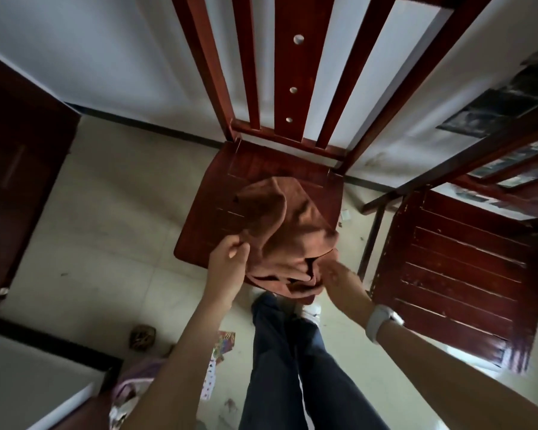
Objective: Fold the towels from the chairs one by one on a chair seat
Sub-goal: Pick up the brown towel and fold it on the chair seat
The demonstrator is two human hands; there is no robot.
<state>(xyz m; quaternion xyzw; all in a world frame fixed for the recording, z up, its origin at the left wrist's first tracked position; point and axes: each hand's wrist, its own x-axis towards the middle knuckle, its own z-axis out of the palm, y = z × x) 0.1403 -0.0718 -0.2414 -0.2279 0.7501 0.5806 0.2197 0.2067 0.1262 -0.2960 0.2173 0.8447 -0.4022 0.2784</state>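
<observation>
A crumpled brown towel [288, 231] hangs bunched over the front of a red-brown wooden chair seat [208, 212]. My left hand [227, 262] pinches the towel's left edge with curled fingers. At the towel's lower right corner my right hand [336, 276] grips the cloth; its fingers are blurred and partly buried in the folds. A white band sits on my right wrist.
A second wooden chair [454, 274] with a slatted seat stands close on the right. A dark cabinet [16, 169] is at the left, a white surface [28, 377] at the lower left. Paper scraps and a small object lie on the tiled floor by my legs.
</observation>
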